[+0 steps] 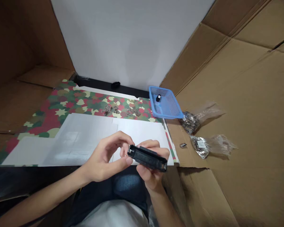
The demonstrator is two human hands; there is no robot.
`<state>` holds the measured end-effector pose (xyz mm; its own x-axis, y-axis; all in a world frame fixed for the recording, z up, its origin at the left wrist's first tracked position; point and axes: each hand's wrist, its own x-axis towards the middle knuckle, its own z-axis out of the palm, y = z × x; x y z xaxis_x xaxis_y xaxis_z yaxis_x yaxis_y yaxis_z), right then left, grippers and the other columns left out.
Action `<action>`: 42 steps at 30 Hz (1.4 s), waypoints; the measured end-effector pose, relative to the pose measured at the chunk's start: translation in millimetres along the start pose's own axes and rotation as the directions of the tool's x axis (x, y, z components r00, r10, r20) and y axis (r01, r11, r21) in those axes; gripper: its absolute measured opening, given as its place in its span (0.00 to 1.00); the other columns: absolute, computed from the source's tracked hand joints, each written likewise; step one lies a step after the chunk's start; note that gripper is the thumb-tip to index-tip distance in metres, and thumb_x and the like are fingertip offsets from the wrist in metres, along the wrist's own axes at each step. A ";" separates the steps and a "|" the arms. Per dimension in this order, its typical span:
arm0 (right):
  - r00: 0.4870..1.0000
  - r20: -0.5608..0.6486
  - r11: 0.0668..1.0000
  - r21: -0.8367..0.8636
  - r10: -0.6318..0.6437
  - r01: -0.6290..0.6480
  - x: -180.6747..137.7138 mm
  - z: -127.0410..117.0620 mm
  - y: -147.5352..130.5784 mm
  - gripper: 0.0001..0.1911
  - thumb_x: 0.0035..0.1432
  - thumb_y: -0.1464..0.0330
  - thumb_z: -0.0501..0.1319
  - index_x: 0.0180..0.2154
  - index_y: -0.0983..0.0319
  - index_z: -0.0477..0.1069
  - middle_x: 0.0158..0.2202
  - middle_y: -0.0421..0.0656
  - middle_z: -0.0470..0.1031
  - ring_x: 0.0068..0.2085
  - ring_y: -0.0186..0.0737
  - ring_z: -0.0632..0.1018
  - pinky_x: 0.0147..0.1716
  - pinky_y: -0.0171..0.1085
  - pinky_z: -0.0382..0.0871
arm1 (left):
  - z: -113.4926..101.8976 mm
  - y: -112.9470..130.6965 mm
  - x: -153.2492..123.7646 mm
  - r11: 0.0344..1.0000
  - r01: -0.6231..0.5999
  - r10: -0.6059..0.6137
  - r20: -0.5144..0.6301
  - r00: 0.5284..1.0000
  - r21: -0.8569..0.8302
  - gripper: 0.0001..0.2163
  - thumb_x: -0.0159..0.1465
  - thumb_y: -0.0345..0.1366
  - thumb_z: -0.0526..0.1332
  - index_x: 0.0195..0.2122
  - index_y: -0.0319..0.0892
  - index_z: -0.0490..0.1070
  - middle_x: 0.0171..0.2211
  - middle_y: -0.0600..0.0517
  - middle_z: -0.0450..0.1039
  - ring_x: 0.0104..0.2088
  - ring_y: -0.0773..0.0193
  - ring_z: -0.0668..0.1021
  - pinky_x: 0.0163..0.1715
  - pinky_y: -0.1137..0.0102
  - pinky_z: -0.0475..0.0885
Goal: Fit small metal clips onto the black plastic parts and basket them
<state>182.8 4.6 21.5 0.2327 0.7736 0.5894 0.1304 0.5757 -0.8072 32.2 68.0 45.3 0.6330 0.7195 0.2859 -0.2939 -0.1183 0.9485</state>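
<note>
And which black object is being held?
The long black casing in the right hand, left hand at its end; another object lies in the blue basket, a third object by the wall.

Site: workshop-like corner. Evidence: cardboard sheets (251,94) beside the table (97,83), small piles of metallic pieces (133,111), clear bags (190,122) of small metallic bits, blue plastic basket (167,108).
</note>
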 end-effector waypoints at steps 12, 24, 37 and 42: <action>0.513 0.665 0.822 -0.299 0.543 -0.484 49.2 -22.5 -29.8 0.08 0.60 0.61 0.57 0.37 0.58 0.62 0.36 0.38 0.65 0.38 0.37 0.67 0.40 0.37 0.60 | -12.5 32.3 -7.7 0.721 -0.236 0.133 0.203 0.970 0.651 0.11 0.56 0.25 0.61 0.39 0.42 0.66 0.35 0.54 0.70 0.34 0.64 0.69 0.36 0.65 0.60; 0.564 0.628 0.670 0.089 0.537 -0.737 25.3 -6.1 -11.5 0.09 0.52 0.65 0.59 0.32 0.59 0.58 0.28 0.36 0.62 0.29 0.33 0.66 0.29 0.33 0.58 | -9.4 28.2 -9.7 0.724 -0.251 0.139 0.221 0.965 0.642 0.08 0.58 0.28 0.60 0.39 0.42 0.66 0.33 0.54 0.68 0.32 0.64 0.68 0.34 0.65 0.57; 0.843 0.359 0.905 -0.009 0.400 -0.425 10.9 -9.9 -9.3 0.07 0.51 0.71 0.58 0.36 0.58 0.64 0.30 0.38 0.67 0.31 0.35 0.71 0.30 0.36 0.64 | -4.5 18.7 -8.7 0.847 -0.167 0.123 0.120 0.985 0.505 0.08 0.60 0.33 0.59 0.40 0.41 0.65 0.35 0.52 0.65 0.35 0.64 0.68 0.35 0.67 0.63; 0.953 0.295 0.997 -0.066 0.067 -0.050 6.1 -7.5 -3.1 0.16 0.51 0.75 0.56 0.42 0.55 0.64 0.31 0.38 0.67 0.31 0.35 0.71 0.30 0.36 0.66 | 2.6 17.6 -8.0 0.862 -0.162 0.153 0.057 0.987 0.480 0.04 0.60 0.29 0.60 0.35 0.42 0.65 0.30 0.55 0.66 0.31 0.67 0.68 0.33 0.70 0.63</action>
<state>191.1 5.5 27.3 -0.0534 0.8541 0.5173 0.1821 0.5177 -0.8359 23.9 58.4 60.0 0.6204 0.6526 0.4351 -0.0117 -0.5470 0.8371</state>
